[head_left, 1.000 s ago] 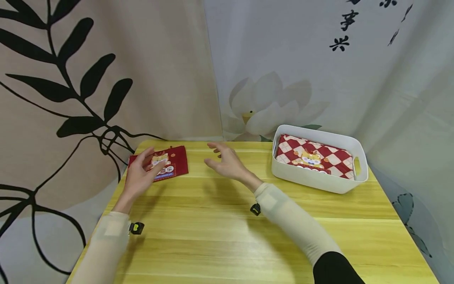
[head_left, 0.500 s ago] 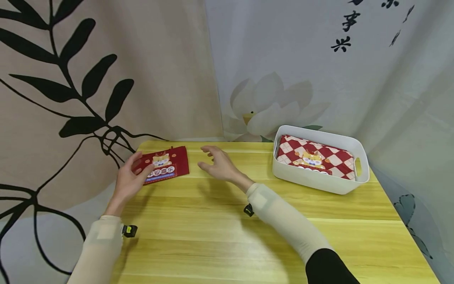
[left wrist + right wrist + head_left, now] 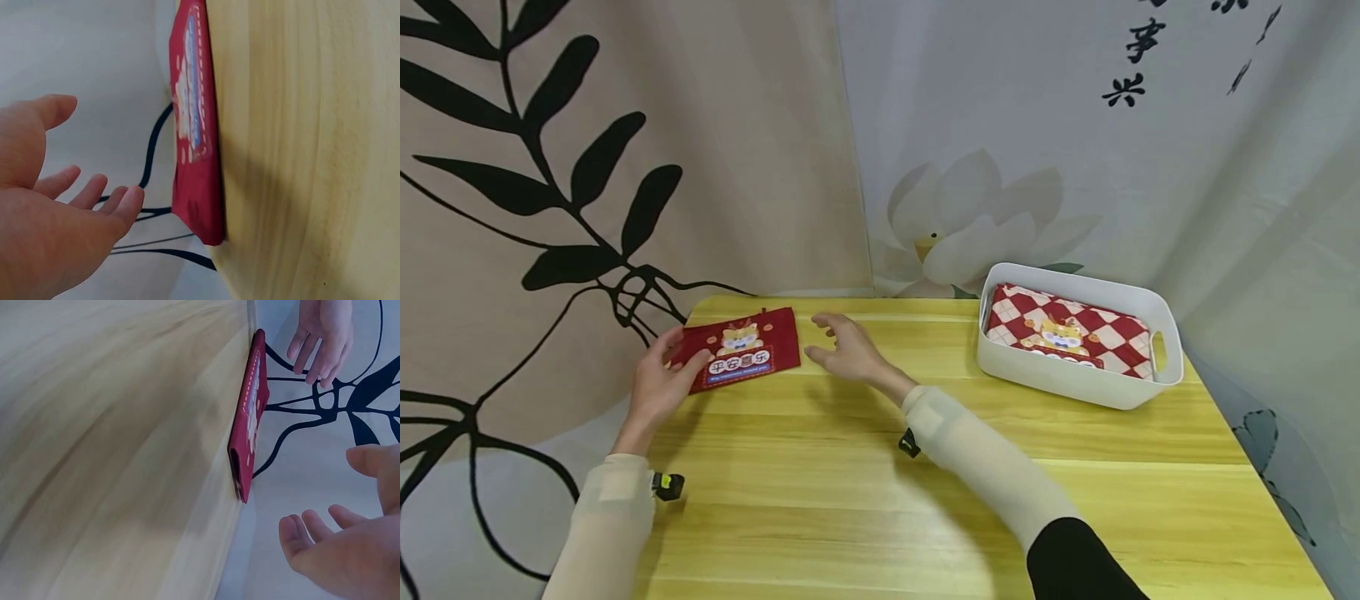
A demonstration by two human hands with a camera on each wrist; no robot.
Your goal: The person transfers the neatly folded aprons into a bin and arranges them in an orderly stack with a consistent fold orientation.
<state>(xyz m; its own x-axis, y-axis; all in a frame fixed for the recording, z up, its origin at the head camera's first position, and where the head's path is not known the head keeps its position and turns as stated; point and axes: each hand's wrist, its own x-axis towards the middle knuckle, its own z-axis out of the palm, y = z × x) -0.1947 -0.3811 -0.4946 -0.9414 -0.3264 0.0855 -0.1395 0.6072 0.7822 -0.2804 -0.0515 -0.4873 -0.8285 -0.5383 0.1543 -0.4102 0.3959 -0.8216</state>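
Note:
A flat, folded red cloth (image 3: 782, 333) with a cartoon animal print and white lettering lies at the far left of the table. My left hand (image 3: 655, 387) hovers by its left end, fingers loosely bent, and the left wrist view shows a gap between that hand (image 3: 62, 219) and the red cloth (image 3: 199, 200). To the cloth's right my right hand (image 3: 850, 354) is held above the table, fingers relaxed and holding nothing. In the right wrist view, the cloth's near end (image 3: 240, 462) shows a fold.
A white plastic basket (image 3: 1067, 383) with handle holes stands at the table's back right. Inside it lies a red-and-white checked cloth item (image 3: 1112, 333) with a similar animal print. Printed curtains (image 3: 760, 150) hang behind the wooden table (image 3: 850, 517).
Both hands have moved left. The left hand has drawn away from over the red cloth to its left end, and the right hand has come nearer to its right end.

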